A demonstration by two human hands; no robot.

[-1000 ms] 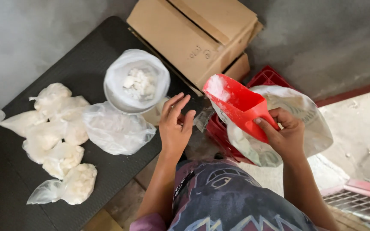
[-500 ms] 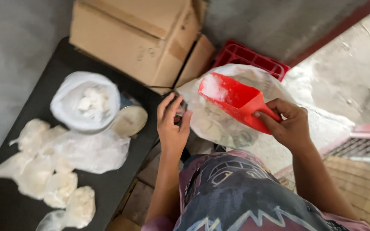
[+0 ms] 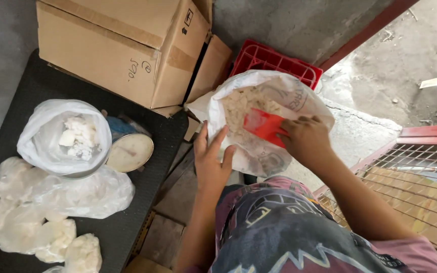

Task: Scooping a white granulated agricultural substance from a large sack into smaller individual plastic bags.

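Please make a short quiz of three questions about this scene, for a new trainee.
1. True or false: the right hand holds the red scoop inside the big white sack.
2. What does the left hand touch? A) the cardboard box B) the sack's near edge C) the black table
3. Fill in: behind the sack stands a red ____.

Key: 1 true; 2 B; 3 crate.

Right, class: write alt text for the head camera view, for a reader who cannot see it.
A person's right hand pushes a red scoop into an open white sack of pale crumbly material, while the left hand steadies the sack's edge. Filled clear bags lie on a dark table nearby.
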